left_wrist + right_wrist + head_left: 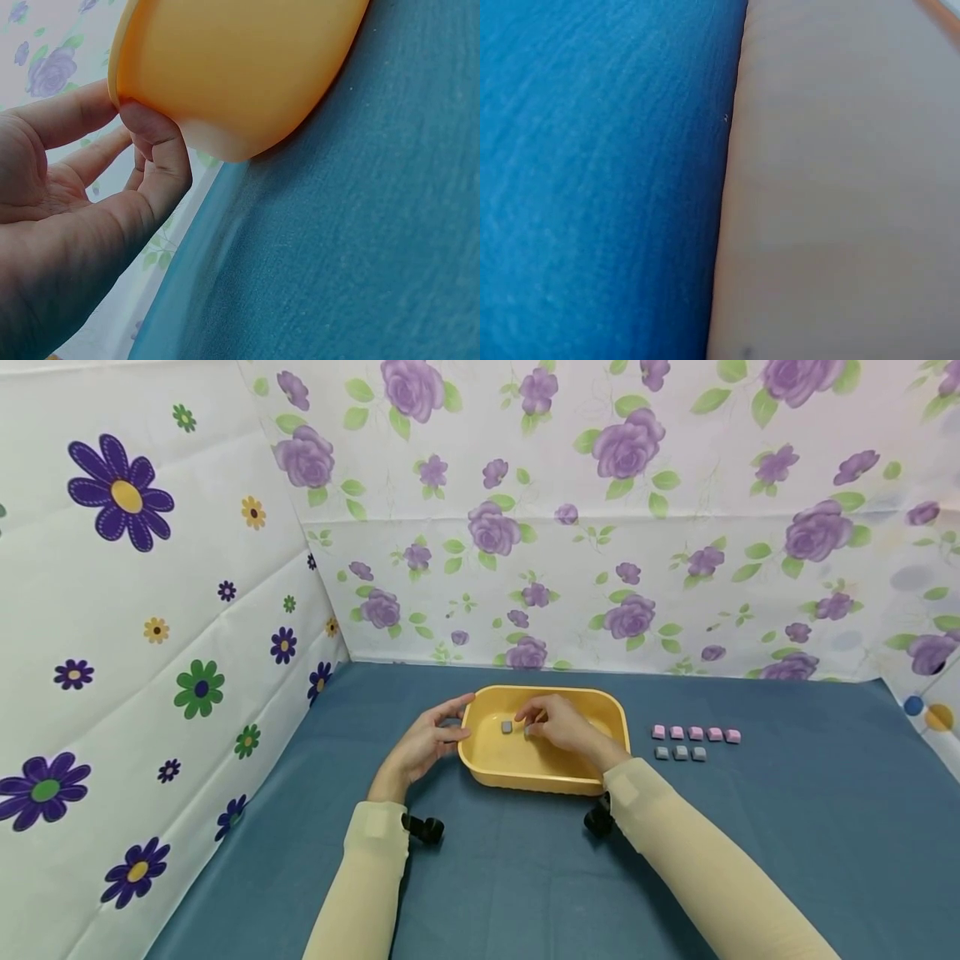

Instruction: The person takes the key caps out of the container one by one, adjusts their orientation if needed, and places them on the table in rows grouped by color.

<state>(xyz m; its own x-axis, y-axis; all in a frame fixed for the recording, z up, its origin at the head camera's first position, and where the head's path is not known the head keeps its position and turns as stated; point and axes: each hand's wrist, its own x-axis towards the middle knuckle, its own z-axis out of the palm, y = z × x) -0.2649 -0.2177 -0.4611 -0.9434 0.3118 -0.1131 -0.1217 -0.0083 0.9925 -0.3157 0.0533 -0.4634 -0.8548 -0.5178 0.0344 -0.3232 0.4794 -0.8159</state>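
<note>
A yellow plastic basin (551,782) stands on the blue cloth in the head view. At its left end my left hand (429,745) pinches the rim; the left wrist view shows the thumb and a finger (79,112) meeting at the basin's edge (225,67). My right hand (562,725) reaches inside the basin, its fingertips pinching a small grey block (527,731) low over the floor. Just left of them, another grey block (507,727) lies on the basin floor. The right wrist view holds only the basin's outer wall (840,180) and cloth; the right hand is hidden there.
Right of the basin, a row of several pink blocks (696,733) lies on the blue cloth (510,877), with three grey blocks (680,753) in a row in front. Flowered sheets (450,527) hang behind and at the left.
</note>
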